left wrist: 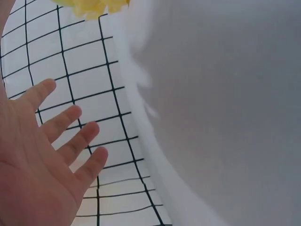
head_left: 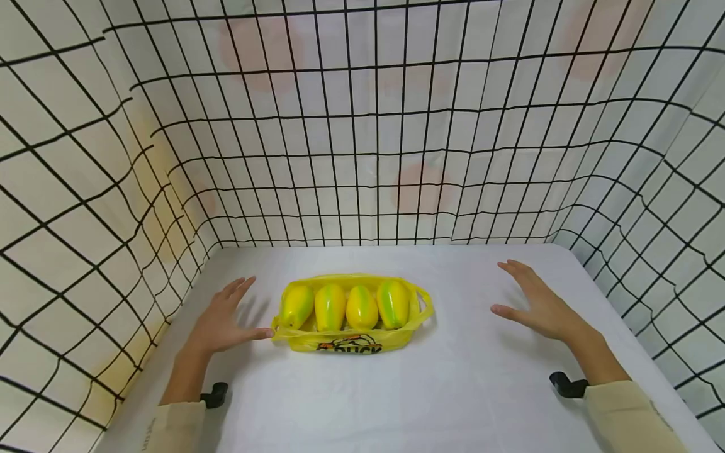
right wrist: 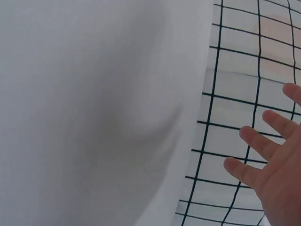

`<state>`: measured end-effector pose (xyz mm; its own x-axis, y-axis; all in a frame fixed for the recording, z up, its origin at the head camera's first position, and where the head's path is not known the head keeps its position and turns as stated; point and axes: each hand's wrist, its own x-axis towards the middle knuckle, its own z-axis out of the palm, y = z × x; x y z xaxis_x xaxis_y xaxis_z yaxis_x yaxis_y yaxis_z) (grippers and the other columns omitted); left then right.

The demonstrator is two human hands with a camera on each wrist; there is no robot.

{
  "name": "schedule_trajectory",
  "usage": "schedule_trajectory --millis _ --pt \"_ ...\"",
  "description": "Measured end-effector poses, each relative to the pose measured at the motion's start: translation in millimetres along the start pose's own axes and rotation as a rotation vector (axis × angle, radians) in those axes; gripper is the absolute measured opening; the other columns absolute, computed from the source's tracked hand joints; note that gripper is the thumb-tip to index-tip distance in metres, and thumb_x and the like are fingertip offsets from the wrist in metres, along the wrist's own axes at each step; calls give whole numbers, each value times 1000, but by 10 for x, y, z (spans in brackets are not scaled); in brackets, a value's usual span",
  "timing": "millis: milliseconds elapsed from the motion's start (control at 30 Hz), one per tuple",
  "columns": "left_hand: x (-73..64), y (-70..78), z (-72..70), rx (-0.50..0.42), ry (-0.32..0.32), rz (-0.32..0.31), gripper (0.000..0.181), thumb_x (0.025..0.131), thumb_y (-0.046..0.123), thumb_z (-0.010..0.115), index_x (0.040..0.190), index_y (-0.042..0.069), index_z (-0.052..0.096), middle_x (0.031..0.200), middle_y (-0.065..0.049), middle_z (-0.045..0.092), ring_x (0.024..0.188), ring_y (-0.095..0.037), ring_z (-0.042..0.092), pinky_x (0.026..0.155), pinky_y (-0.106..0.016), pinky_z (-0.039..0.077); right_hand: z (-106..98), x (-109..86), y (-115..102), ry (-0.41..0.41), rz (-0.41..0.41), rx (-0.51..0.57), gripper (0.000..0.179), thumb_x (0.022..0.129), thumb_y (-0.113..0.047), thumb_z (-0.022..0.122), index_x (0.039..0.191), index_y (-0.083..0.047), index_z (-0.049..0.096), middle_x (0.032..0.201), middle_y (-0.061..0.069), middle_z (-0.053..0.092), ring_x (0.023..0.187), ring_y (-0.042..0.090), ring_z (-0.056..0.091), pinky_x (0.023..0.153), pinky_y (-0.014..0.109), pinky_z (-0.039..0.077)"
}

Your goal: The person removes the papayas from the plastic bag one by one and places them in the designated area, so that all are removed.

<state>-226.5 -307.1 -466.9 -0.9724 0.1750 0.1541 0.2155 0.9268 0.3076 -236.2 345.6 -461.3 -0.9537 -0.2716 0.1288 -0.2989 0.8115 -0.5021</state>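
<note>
A yellow plastic bag (head_left: 306, 343) with dark printing on its front lies open in the middle of the white table. Several yellow-green mangoes (head_left: 345, 307) sit in a row inside it. To the left of the bag is my left hand (head_left: 218, 324), fingers spread, the thumb tip overlapping the bag's left edge in the head view. My right hand (head_left: 540, 302) hovers well to the right of the bag with its fingers apart and nothing in it. In the left wrist view, a bit of the yellow bag (left wrist: 94, 7) shows at the top edge.
Black wire grid panels (head_left: 374, 132) enclose the white table (head_left: 453, 390) at the back and both sides, with pale cloth behind them. A looped bag handle (head_left: 426, 305) sticks out on the right. Both wrists carry small black camera mounts (head_left: 215, 395).
</note>
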Motion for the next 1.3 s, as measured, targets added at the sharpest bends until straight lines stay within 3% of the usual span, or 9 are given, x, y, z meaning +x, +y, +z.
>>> schedule_trajectory --millis 267,733,867,1300 --pt "25 45 117 -62 -4 -1 118 60 81 69 155 36 16 160 -10 23 141 -46 28 90 -80 35 105 106 -176 -3 3 3 91 83 -60 66 154 -38 15 161 0 19 146 33 21 110 66 25" --pt "86 188 236 -174 -41 0 113 64 77 71 154 38 16 159 -14 23 140 -46 30 96 -78 32 305 228 -443 -5 6 44 89 82 -65 64 153 -40 16 157 0 27 139 35 35 105 66 34" --pt "82 215 253 -222 -58 0 110 66 74 72 154 41 14 159 -13 23 137 -44 36 96 -77 34 352 251 -511 -3 -3 72 87 82 -64 65 152 -43 17 154 0 32 135 38 39 101 66 39" --pt "113 295 384 -299 -82 46 109 65 70 75 154 35 22 157 -8 31 138 -37 38 101 -70 37 529 350 -865 -11 -42 139 84 82 -64 65 151 -39 24 151 -1 38 128 39 48 96 62 46"
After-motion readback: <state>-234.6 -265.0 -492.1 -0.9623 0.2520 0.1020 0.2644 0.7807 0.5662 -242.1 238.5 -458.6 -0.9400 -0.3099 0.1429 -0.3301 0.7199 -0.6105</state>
